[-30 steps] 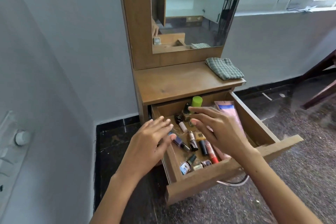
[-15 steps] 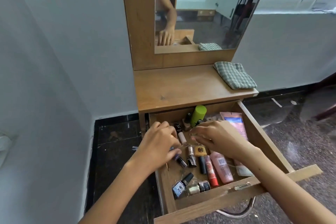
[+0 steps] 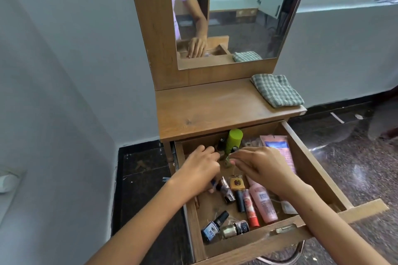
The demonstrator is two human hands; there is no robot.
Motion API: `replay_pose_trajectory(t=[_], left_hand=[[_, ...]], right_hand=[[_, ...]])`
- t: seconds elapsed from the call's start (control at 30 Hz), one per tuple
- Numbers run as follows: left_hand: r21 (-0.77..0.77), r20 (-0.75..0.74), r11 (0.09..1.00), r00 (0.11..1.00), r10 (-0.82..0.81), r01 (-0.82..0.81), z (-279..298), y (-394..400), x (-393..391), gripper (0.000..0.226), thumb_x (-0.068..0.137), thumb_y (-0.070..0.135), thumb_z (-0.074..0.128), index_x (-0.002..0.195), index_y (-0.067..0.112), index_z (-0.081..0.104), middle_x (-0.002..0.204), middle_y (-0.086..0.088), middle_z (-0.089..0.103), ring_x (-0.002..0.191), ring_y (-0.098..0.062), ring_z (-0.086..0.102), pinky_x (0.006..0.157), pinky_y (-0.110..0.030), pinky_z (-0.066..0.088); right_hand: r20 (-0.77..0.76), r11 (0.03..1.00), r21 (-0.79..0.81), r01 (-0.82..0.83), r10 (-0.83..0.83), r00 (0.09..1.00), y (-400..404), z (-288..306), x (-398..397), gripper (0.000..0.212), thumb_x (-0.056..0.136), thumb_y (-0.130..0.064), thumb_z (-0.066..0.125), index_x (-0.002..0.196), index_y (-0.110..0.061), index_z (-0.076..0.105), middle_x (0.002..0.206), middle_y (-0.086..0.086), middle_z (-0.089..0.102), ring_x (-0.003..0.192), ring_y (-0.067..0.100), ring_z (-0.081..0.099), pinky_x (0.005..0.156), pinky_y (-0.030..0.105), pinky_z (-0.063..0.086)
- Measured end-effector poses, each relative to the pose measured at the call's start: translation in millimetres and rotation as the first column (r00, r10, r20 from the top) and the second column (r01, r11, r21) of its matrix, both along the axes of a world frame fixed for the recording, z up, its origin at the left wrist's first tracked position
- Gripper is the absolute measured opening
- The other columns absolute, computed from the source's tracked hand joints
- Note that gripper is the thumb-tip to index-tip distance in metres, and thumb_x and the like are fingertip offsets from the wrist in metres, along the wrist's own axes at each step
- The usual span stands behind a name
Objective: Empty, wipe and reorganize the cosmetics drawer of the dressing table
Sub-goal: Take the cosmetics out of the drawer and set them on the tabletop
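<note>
A: Drawer (image 3: 310, 170) status?
B: Pulled out, centre to lower right of frame, under the dressing table top (image 3: 215, 109). Full of cosmetics.
A: Hands?
B: Both inside, near the back. Left hand (image 3: 200, 170) knuckles up, fingers curled down over small items at the left; can't tell what it holds, if anything. Right hand (image 3: 260, 163) has fingertips drawn together over a small bottle beside the green bottle (image 3: 234, 142); actual pinch hidden, can't tell.
A: Contents?
B: Pink tube (image 3: 280, 153) along the right wall, pink bottle (image 3: 263, 204) and red lipstick (image 3: 251, 208) mid-drawer, black tube (image 3: 239, 200) just beside. Blue nail polish (image 3: 213, 229) and gold bottle (image 3: 233, 229) lying at the front.
A: Cloth?
B: Checked cloth (image 3: 277, 90), folded, right end of the top. Mirror (image 3: 232, 11) above, upper centre.
</note>
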State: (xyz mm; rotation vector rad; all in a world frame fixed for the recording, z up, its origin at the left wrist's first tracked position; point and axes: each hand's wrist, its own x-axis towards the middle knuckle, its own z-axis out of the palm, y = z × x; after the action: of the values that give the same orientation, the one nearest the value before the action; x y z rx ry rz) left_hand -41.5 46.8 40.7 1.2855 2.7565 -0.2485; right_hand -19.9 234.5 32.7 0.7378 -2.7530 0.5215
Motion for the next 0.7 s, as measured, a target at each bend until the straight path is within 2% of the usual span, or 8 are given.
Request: replay_pose_trajectory(t=[0.1,0.17,0.3,0.4,0.47,0.53,0.6,0.7], left_hand=[[0.281,0.005,0.954,0.994,0.108,-0.105,10,-16,9,0.03,0.083,0.039,0.062,0.111,0.03,0.064,0.11,0.008,0.054,0.104,-0.011,0.04,0.087,-0.027,0.029],[0.508,0.043,0.84,0.979,0.199,-0.193,20,-28,14,0.03,0.082,0.039,0.063,0.112,0.032,0.063,0.107,0.014,0.057,0.101,-0.005,0.043,0.086,-0.022,0.028],[0.839,0.139,0.447,0.917,0.375,-0.31,42,-52,7,0.027,0.078,0.038,0.065,0.103,0.028,0.067,0.099,0.016,0.064,0.091,0.0,0.051,0.083,-0.022,0.035],[0.921,0.206,0.205,0.859,0.468,-0.332,51,-63,-12,0.018,0.08,0.031,0.068,0.097,0.026,0.067,0.089,0.013,0.063,0.084,-0.002,0.055,0.077,-0.009,0.037],[0.918,0.249,0.154,0.83,0.499,-0.367,50,-67,-24,0.014,0.081,0.03,0.068,0.095,0.026,0.066,0.086,0.014,0.062,0.082,-0.002,0.054,0.073,-0.001,0.033],[0.903,0.278,0.149,0.813,0.512,-0.403,44,-68,-33,0.016,0.081,0.029,0.069,0.095,0.023,0.068,0.088,0.011,0.065,0.081,-0.003,0.054,0.071,-0.001,0.032],[0.892,0.283,0.162,0.801,0.527,-0.421,36,-68,-38,0.019,0.08,0.031,0.07,0.096,0.022,0.069,0.09,0.009,0.066,0.08,-0.002,0.053,0.07,-0.005,0.032],[0.894,0.274,0.165,0.798,0.536,-0.417,30,-68,-39,0.02,0.079,0.033,0.069,0.096,0.022,0.07,0.09,0.008,0.066,0.079,-0.001,0.053,0.072,-0.011,0.035]], right_hand=[[-0.111,0.988,-0.146,0.052,-0.069,0.991,-1,9,4,0.032,0.094,-0.04,0.046,0.095,-0.023,0.072,0.088,-0.012,0.072,0.07,0.002,0.065,0.061,0.015,0.049],[-0.15,0.979,-0.193,0.071,-0.101,0.984,-2,13,6,0.031,0.094,-0.04,0.048,0.095,-0.022,0.073,0.087,-0.012,0.072,0.069,0.002,0.065,0.06,0.016,0.048],[-0.108,0.986,-0.148,0.07,-0.087,0.99,-12,17,5,0.039,0.095,-0.047,0.041,0.091,-0.024,0.072,0.08,-0.014,0.07,0.064,-0.003,0.061,0.055,0.016,0.049],[-0.012,0.993,-0.055,0.104,-0.105,0.994,-22,19,4,0.043,0.094,-0.055,0.037,0.088,-0.029,0.07,0.076,-0.015,0.069,0.064,0.001,0.062,0.057,0.025,0.053],[0.08,0.989,0.059,0.135,-0.139,0.987,-31,19,3,0.036,0.093,-0.053,0.044,0.094,-0.03,0.071,0.083,-0.013,0.071,0.074,0.008,0.066,0.068,0.03,0.054],[0.145,0.96,0.211,0.184,-0.217,0.965,-42,17,2,0.031,0.092,-0.05,0.048,0.101,-0.03,0.07,0.094,-0.009,0.072,0.088,0.015,0.067,0.077,0.029,0.051],[0.174,0.905,0.374,0.202,-0.282,0.943,-55,15,3,0.028,0.092,-0.043,0.048,0.098,-0.024,0.067,0.096,-0.001,0.071,0.093,0.024,0.065,0.076,0.03,0.047],[0.17,0.846,0.51,0.159,-0.28,0.945,-71,13,4,0.017,0.092,-0.023,0.049,0.092,-0.016,0.064,0.097,0.007,0.069,0.094,0.031,0.065,0.066,0.03,0.039]])
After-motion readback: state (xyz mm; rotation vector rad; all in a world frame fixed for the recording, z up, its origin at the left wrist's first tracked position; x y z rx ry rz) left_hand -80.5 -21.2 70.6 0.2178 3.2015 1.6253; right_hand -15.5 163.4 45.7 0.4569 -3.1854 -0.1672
